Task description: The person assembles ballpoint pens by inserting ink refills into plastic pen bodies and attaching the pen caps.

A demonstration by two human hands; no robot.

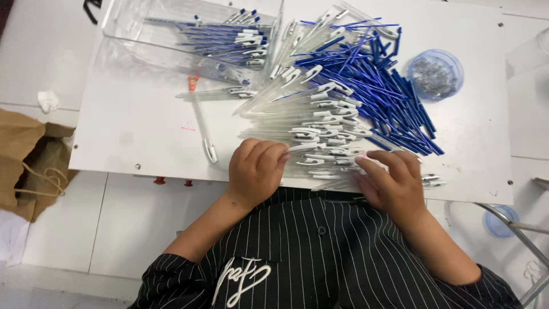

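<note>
Fingers (269, 150) of the left hand (255, 170) curl onto the clear pen barrels (320, 137), right hand (392, 180) resting half-open beside them.

Left hand (255, 171) and right hand (393, 182) rest on clear pen barrels (320, 137), seemingly gripping none; blue refills (389, 97) beyond.
</note>
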